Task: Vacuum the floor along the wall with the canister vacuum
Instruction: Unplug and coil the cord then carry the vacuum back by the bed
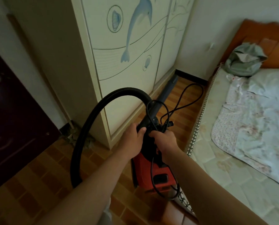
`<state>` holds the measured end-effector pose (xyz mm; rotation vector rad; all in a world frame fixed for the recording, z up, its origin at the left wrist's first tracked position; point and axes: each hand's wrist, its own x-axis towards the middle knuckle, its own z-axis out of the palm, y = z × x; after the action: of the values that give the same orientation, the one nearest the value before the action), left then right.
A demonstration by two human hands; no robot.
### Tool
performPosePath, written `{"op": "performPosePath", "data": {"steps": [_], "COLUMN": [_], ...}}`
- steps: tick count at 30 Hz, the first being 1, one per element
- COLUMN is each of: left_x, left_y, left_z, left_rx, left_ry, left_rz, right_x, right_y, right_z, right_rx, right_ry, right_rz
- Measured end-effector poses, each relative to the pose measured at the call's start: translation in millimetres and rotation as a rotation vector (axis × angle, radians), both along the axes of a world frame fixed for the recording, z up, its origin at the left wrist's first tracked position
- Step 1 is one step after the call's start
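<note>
Left hand (pixel 133 135): fingers curled round the black handle end of the hose (pixel 90 120).
Right hand (pixel 164 140): fingers wrapped round a black part at the upper end of the canister vacuum (pixel 153 169); thin cord strands pass beside them.
Canister vacuum: red moulded plastic body with a black recessed panel, low between wardrobe and bed, under the hands.
Hose: black, ribbed, flexible; it arcs in a wide loop to the left.
Wand (pixel 167 90): rigid grey-blue tube, tip at floor level beside the wardrobe base, near the black skirting.
Power cord (pixel 192 98): thin, black, looped loosely on the floor.
Floor (pixel 38 168): brown, block-patterned.
Wardrobe (pixel 119 70): cream panels — blue dolphin and shell motifs, curved lines.
Bed (pixel 216 159): quilted mattress — carries a floral quilt (pixel 249 127) and a crumpled grey-green bundle (pixel 244 62).
</note>
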<state>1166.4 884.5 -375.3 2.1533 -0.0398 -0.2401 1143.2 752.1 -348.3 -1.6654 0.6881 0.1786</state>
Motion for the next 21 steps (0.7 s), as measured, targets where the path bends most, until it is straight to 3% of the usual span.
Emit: {"op": "performPosePath", "data": {"steps": [11,21], "left_x": [149,243], "left_y": [23,-15], "left_z": [-4,0], "left_rx": [-0.074,-0.146], "left_ry": [0.027,0.045], "left_rz": [-0.215,-0.304], "right_x": [114,188], "right_y": [36,15], "right_z": [9,14], "right_rx": [-0.025,0.003], "right_ry": [0.019,0.017], "right_rz": [-0.254,-0.438]}}
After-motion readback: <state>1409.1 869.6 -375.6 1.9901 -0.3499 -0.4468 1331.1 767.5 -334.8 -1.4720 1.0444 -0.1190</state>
